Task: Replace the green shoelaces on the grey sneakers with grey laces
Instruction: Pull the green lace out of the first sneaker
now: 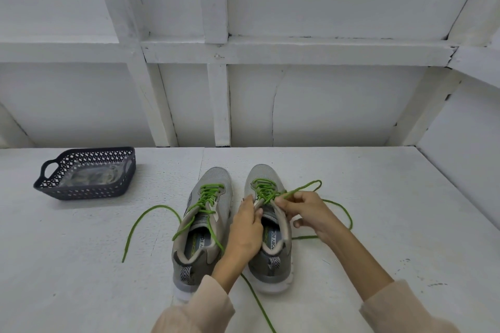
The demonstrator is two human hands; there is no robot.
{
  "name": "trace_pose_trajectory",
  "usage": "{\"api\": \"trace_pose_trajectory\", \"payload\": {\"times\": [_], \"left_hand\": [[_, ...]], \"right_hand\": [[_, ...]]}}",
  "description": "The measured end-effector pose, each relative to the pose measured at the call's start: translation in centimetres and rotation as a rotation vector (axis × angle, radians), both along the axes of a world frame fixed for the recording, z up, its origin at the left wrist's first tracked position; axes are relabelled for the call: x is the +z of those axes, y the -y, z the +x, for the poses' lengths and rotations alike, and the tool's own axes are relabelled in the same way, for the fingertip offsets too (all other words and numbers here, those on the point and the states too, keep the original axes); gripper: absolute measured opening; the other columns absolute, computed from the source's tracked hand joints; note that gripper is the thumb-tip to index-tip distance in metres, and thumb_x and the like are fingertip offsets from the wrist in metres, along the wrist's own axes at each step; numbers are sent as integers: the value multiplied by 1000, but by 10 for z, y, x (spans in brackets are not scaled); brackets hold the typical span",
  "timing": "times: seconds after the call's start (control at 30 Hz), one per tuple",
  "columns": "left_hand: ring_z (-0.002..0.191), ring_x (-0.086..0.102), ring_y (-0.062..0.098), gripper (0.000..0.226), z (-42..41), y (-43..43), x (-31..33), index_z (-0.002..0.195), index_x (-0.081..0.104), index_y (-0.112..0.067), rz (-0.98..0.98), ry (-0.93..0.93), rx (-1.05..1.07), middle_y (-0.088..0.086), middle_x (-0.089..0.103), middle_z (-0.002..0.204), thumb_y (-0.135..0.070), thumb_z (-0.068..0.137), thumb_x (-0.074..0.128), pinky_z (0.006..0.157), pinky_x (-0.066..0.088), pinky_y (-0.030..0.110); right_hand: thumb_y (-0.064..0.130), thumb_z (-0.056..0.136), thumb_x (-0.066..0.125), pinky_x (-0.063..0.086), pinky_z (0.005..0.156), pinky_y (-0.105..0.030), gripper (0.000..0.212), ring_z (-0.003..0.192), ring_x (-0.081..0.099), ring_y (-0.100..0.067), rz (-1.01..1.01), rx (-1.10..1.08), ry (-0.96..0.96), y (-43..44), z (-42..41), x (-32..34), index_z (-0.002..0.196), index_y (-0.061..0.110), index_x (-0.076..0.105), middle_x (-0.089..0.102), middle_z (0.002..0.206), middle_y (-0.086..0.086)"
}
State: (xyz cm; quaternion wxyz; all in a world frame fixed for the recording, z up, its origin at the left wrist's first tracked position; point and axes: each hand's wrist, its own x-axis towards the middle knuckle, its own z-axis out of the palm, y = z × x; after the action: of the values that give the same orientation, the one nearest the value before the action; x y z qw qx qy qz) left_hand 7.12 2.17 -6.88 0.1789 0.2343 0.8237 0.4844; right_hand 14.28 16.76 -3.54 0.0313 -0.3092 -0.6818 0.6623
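Meanwhile, on the white table, the left hand grips the tongue edge of the right-side grey sneaker while the right hand pinches its loosened green lace above the eyelets, beside the other laced sneaker.

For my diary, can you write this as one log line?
right hand: pinches green cord shoelace | left hand: grips right-side grey mesh sneaker | other sneaker: green-laced

Knit mesh sneakers, perforated plastic basket, matt table
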Motion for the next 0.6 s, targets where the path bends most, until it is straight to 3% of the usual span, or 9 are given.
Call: {"api": "trace_pose_trajectory", "payload": {"times": [0.1, 0.2, 0.27, 0.37, 0.5, 0.6], "left_hand": [[133, 40, 23, 42, 1, 0, 2, 142, 36, -7, -7, -16, -8, 7, 49, 141, -16, 101, 40, 102, 30, 26], [140, 33, 21, 46, 0, 1, 0, 146, 31, -10, -11, 5, -9, 6, 42, 148, -19, 101, 40, 112, 25, 31], [140, 33, 20, 46, 0, 1, -1, 146, 32, -13, -6, -1, -16, 5, 43, 147, -20, 101, 41, 113, 25, 31], [126, 47, 15, 39, -4, 3, 6, 137, 44, -15, 9, -41, -53, 0, 56, 132, -24, 100, 45, 96, 32, 20], [87, 59, 16, 21, -22, 8, 23, 93, 65, -19, 54, -36, -20, -3, 65, 83, -32, 98, 49, 76, 44, 30], [80, 63, 14, 16, -36, 7, 31, 87, 70, -19, -85, -134, -47, -3, 69, 81, -32, 91, 61, 73, 47, 27]], "right_hand": [[16, 89, 69, 37, 43, -22, 12, 53, 53, -14, -49, -252, -128, -5, -3, 3, 89, 4, 65, 62, 77, -5], [24, 97, 58, 38, 46, -26, 18, 53, 52, -17, -134, -498, -177, -19, 0, 3, 88, 8, 57, 58, 77, -4], [36, 96, 58, 36, 44, -24, 31, 50, 51, -16, -22, -313, -15, -23, 7, 4, 84, 8, 58, 58, 74, -5], [55, 89, 59, 33, 42, -21, 49, 45, 50, -15, 102, 68, 222, -17, 16, 8, 66, 11, 59, 56, 59, -2], [45, 80, 74, 33, 42, -20, 39, 47, 51, -12, 108, 168, 37, -1, 11, 7, 68, 12, 56, 56, 58, -1], [32, 72, 84, 39, 43, -22, 35, 50, 50, -11, 168, 140, -58, 6, 4, 5, 76, 9, 58, 56, 60, -2]]}}
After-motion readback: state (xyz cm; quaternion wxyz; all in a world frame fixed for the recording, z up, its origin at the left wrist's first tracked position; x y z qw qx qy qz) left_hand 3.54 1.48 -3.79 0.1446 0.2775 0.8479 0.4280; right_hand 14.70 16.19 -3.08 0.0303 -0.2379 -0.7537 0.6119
